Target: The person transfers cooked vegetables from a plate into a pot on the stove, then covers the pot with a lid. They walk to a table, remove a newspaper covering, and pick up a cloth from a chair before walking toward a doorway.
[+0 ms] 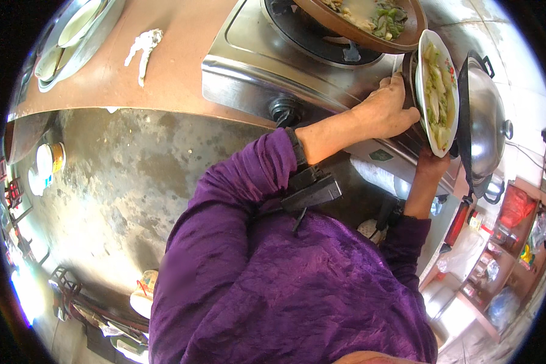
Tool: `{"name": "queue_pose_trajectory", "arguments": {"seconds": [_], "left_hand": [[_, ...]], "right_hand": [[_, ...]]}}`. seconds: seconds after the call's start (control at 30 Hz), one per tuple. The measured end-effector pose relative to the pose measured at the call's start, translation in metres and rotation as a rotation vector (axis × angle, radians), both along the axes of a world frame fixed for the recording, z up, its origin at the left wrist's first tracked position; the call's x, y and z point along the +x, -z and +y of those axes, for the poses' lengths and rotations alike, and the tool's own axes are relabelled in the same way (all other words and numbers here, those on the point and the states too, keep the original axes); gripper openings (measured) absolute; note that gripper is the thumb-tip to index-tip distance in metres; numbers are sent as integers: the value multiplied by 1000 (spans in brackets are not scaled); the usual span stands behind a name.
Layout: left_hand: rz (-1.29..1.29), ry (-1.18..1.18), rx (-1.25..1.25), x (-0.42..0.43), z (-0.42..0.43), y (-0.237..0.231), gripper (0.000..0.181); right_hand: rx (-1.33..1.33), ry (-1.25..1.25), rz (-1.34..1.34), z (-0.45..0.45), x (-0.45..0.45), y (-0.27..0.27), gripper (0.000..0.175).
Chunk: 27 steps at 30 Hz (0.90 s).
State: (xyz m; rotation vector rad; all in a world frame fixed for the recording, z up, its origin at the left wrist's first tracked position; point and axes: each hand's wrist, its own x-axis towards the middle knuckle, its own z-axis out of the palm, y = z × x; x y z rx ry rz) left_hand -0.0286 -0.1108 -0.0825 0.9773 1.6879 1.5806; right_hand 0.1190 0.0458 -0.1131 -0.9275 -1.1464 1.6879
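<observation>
An oval white plate (441,95) with a floral rim holds cooked green vegetables. My right hand (431,168) grips its near end. Along the plate's left side, my left hand (389,109) is curled at the edge of a dark round dish or pan (408,77), its thumb close to the plate; the fingertips are partly hidden. A brown pan (416,38) with greens and pale broth sits over the burner of a steel gas stove (250,68). Right of the plate stands a wok with a domed metal lid (487,118).
A crumpled white cloth or tissue (144,50) lies on the brown counter (182,68). At the upper left, a metal basin (98,50) holds bowls. A red-handled utensil (457,223) is near shelves (505,268) with bags and jars. Tubs (50,159) stand at the left.
</observation>
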Motion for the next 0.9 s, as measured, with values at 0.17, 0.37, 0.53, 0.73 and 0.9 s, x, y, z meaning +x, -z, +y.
{"name": "queue_pose_trajectory", "arguments": {"seconds": [0.17,0.37,0.53,0.73,0.9], "left_hand": [[-22,7,30,-12,10,4,67],[176,-197,181,-17,26,11,56],[152,-133,99,-21,25,8,57],[-55,-16,106,-28,29,-3,56],[-264,19,151,-31,32,-6,54]], "right_hand": [[4,-4,31,0,-4,-2,42],[7,-58,99,-1,-11,-9,43],[52,-121,116,-8,-17,-16,43],[118,0,-1,-6,-28,-22,43],[-104,96,130,8,-34,-24,41]]}}
